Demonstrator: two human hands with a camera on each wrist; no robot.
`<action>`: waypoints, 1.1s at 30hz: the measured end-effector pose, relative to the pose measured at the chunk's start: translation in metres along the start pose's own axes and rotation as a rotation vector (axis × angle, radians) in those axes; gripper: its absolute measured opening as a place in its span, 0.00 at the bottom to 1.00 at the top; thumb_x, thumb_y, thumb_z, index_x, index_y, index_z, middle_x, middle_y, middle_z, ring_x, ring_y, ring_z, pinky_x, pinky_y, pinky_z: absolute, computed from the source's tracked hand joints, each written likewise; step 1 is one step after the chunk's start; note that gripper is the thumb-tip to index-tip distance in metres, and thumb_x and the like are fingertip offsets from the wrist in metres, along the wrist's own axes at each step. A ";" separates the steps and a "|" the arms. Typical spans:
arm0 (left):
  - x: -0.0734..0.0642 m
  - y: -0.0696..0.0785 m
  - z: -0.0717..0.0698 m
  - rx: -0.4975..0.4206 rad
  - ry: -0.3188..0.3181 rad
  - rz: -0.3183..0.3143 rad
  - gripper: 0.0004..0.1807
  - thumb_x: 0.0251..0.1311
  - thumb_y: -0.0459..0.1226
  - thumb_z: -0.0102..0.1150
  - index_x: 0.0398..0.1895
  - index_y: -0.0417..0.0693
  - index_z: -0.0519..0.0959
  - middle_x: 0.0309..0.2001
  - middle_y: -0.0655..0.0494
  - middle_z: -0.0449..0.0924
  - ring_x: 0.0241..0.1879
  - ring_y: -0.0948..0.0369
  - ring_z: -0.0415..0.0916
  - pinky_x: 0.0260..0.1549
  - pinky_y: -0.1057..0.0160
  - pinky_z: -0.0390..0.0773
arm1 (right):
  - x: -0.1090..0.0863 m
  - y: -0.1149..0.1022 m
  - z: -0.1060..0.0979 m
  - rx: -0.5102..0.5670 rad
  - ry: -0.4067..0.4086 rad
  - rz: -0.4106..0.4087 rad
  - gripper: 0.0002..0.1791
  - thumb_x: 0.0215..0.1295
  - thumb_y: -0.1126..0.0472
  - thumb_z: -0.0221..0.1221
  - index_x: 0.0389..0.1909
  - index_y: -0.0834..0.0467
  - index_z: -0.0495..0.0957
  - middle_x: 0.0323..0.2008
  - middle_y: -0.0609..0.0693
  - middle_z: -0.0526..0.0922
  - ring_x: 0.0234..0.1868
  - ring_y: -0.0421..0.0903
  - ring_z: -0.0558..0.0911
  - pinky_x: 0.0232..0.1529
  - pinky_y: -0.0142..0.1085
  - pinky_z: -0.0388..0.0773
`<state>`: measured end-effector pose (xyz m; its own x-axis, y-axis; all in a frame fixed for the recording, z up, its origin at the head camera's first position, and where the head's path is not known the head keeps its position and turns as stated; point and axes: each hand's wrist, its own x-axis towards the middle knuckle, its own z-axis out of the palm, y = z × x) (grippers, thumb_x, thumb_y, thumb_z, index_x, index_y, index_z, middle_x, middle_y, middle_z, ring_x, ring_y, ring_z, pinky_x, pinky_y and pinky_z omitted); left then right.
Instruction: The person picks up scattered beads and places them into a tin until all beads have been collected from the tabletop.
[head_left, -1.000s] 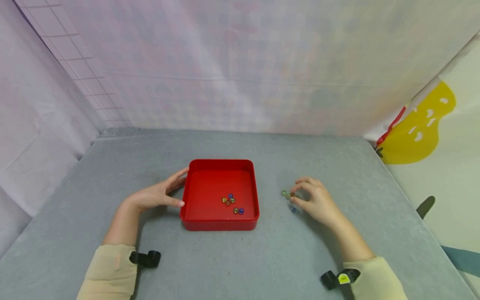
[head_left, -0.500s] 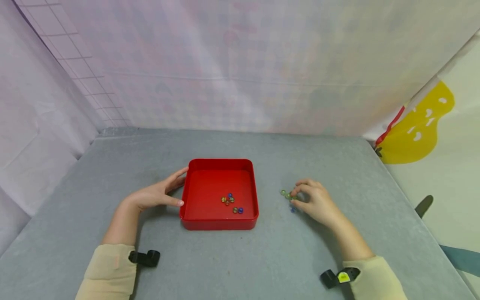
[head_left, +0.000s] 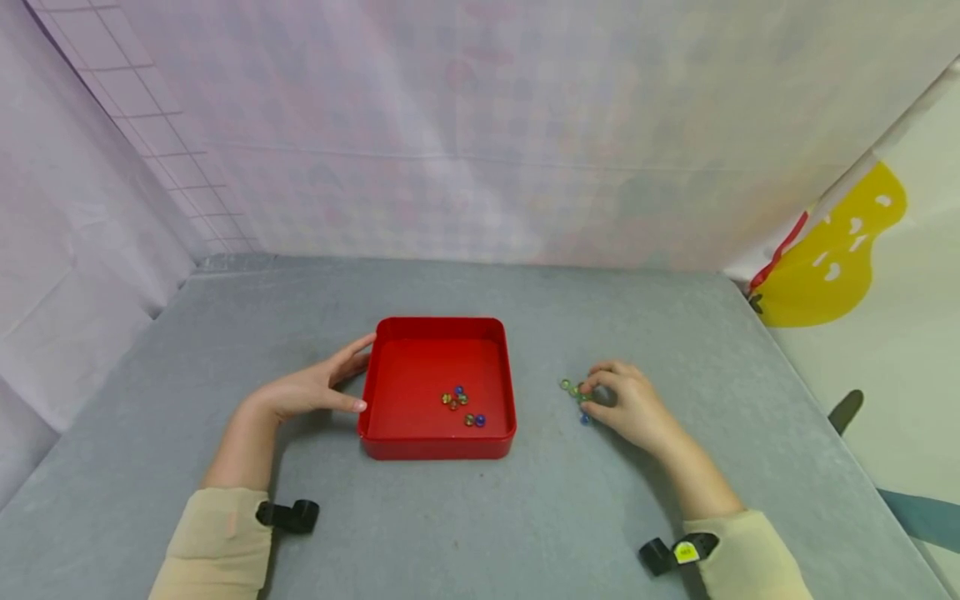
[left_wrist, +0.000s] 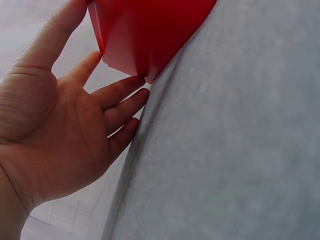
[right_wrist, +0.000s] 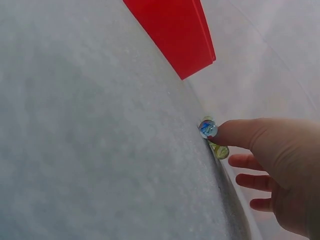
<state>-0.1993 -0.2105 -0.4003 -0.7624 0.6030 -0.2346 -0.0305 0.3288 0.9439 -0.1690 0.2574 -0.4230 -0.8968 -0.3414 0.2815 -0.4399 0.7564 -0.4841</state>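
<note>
Right wrist view puts the thumb of the right hand (right_wrist: 285,167) against or just beside a blue-swirled glass marble (right_wrist: 208,128); which of the 2, I cannot tell. A yellow-green glass marble (right_wrist: 220,151) lies near it, also by the thumb tip. From the head view, this grip is a bent-fingered pinch, thumb and forefinger tips slightly parted; whether a marble is clamped between them is hidden.

These marbles are on the grey counter (head_left: 420,525), right of the red tray (head_left: 412,367) and apart from it. Pale green glass marbles (head_left: 566,384) make a short slanting row that runs to the forefinger tip.

Each marble should handle as light, hard and rigid, slick enough to squirt out of a careless pinch and quick to roll; breakage seems unlikely in ordinary handling. The best hold would be across the middle, finger pads on opposite sides. A sphere has no long axis and points nowhere, and the swirls are too small to give a direction.

Farther out, 6 marbles rest on the tray floor toward its near right: 4 clustered, 2 side by side. The tray lies flat, mouth up, 1 wall facing the person; it is nearly square, so no long axis stands out. It looks stiff and probably light, best held by its side walls. The left hand (head_left: 307,392) spreads wide at the left wall, fingers nearly straight and touching it, not wrapped round it.
</note>
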 end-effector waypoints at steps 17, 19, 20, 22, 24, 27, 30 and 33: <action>0.000 0.000 0.001 0.002 0.006 -0.006 0.53 0.58 0.34 0.65 0.77 0.59 0.39 0.75 0.43 0.38 0.73 0.44 0.35 0.61 0.34 0.50 | 0.000 0.001 0.000 -0.016 -0.011 0.006 0.08 0.52 0.64 0.70 0.30 0.54 0.81 0.47 0.58 0.78 0.50 0.60 0.73 0.51 0.57 0.65; 0.000 0.000 0.001 0.007 0.010 -0.006 0.53 0.58 0.34 0.65 0.77 0.59 0.40 0.75 0.43 0.38 0.73 0.44 0.35 0.61 0.34 0.51 | 0.000 0.001 0.001 -0.017 -0.007 0.004 0.08 0.52 0.64 0.71 0.30 0.54 0.81 0.47 0.58 0.78 0.51 0.60 0.73 0.52 0.57 0.65; 0.000 0.000 0.001 0.010 0.012 -0.006 0.53 0.58 0.35 0.65 0.77 0.59 0.40 0.75 0.43 0.38 0.73 0.44 0.35 0.61 0.35 0.51 | 0.000 0.000 0.001 -0.016 -0.005 0.003 0.08 0.52 0.64 0.71 0.30 0.54 0.81 0.47 0.58 0.78 0.51 0.60 0.73 0.52 0.58 0.64; 0.000 0.000 0.001 0.014 0.015 -0.007 0.53 0.58 0.35 0.65 0.77 0.59 0.40 0.75 0.43 0.38 0.73 0.44 0.35 0.61 0.35 0.51 | 0.000 0.000 0.001 -0.013 0.000 -0.002 0.08 0.52 0.64 0.71 0.29 0.54 0.80 0.47 0.59 0.78 0.52 0.61 0.73 0.52 0.58 0.64; 0.000 0.000 0.001 0.015 0.018 -0.008 0.52 0.58 0.35 0.65 0.77 0.59 0.40 0.75 0.43 0.39 0.72 0.45 0.35 0.61 0.35 0.52 | 0.000 -0.001 0.000 -0.008 0.004 -0.006 0.08 0.52 0.64 0.71 0.29 0.54 0.80 0.48 0.59 0.78 0.52 0.61 0.72 0.53 0.58 0.64; 0.001 0.000 0.001 0.015 0.018 -0.009 0.53 0.57 0.35 0.65 0.77 0.59 0.40 0.75 0.43 0.39 0.72 0.44 0.35 0.60 0.35 0.53 | 0.000 -0.001 0.000 -0.002 0.009 -0.011 0.08 0.52 0.64 0.71 0.29 0.54 0.80 0.48 0.60 0.78 0.53 0.61 0.72 0.53 0.59 0.63; 0.001 0.000 0.001 0.015 0.018 -0.010 0.53 0.57 0.35 0.65 0.77 0.59 0.40 0.75 0.43 0.38 0.72 0.44 0.35 0.60 0.35 0.53 | 0.001 -0.002 0.000 0.000 0.008 -0.012 0.08 0.52 0.64 0.71 0.29 0.54 0.80 0.49 0.60 0.78 0.53 0.62 0.72 0.54 0.59 0.63; 0.001 0.000 0.001 0.014 0.017 -0.009 0.53 0.58 0.34 0.65 0.77 0.59 0.40 0.75 0.43 0.38 0.72 0.44 0.35 0.61 0.35 0.52 | 0.002 -0.002 -0.001 0.000 0.006 -0.012 0.08 0.52 0.64 0.71 0.29 0.53 0.80 0.49 0.60 0.77 0.53 0.62 0.71 0.54 0.59 0.62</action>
<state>-0.1992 -0.2096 -0.4010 -0.7733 0.5873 -0.2390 -0.0282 0.3446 0.9383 -0.1694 0.2554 -0.4207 -0.8913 -0.3468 0.2919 -0.4502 0.7524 -0.4808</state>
